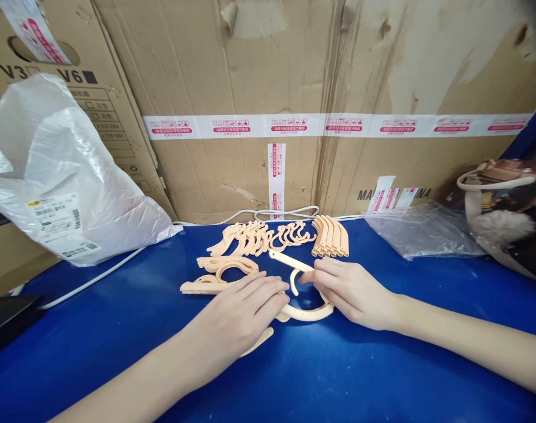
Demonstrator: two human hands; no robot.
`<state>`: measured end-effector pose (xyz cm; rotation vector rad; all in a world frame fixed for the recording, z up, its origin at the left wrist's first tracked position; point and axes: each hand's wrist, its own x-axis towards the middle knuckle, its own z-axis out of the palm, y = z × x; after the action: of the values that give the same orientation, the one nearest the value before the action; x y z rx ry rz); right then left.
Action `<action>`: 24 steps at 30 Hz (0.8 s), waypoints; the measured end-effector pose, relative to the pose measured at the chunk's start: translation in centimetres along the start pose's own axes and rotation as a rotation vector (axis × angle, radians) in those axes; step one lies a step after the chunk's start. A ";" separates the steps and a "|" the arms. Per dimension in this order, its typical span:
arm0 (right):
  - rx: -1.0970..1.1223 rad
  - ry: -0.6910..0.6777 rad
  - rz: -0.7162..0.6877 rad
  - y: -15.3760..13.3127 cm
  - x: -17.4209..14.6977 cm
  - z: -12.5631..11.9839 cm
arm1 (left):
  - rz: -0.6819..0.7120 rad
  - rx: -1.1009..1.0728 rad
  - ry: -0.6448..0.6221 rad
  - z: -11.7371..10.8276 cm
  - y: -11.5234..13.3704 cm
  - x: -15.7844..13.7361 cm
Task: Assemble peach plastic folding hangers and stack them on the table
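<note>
In the head view, a cream plastic hanger piece [310,314] sits between the left hand [245,311] and the right hand [349,288], over the blue counter [338,376]. The left covers its left end, grip hidden; the right pinches its right side. The far left carton [74,17] reads "V3" and "V6"; on the far carton [206,76], tape [385,194] interrupts "MA" and "NA".

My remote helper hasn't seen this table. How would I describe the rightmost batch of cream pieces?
At the back of the blue table, in front of the large cardboard, lies a row of cream pieces. Go to its right end, past the small hooks. The batch there has gently curved bars packed side by side, unlike the open hooks.
</note>
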<state>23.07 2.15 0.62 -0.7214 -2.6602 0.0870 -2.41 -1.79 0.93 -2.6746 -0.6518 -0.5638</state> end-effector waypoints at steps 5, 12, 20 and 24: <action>0.069 0.002 -0.032 -0.2 0.0 0.0 | -0.065 0.114 0.065 -0.5 0.0 0.3; 0.186 0.075 0.000 -0.2 -0.5 0.1 | -0.179 0.148 0.086 -0.6 0.1 0.9; 0.732 0.076 0.346 -3.4 -0.4 -0.5 | -0.698 -0.442 0.069 -0.7 1.2 2.6; 0.986 0.093 0.397 -4.4 -0.3 -0.8 | -0.840 -0.750 0.099 -0.5 1.0 4.1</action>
<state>21.55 -1.84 1.91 -0.8202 -1.9535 1.3039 1.24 -1.30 2.94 -2.8578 -1.8606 -1.3623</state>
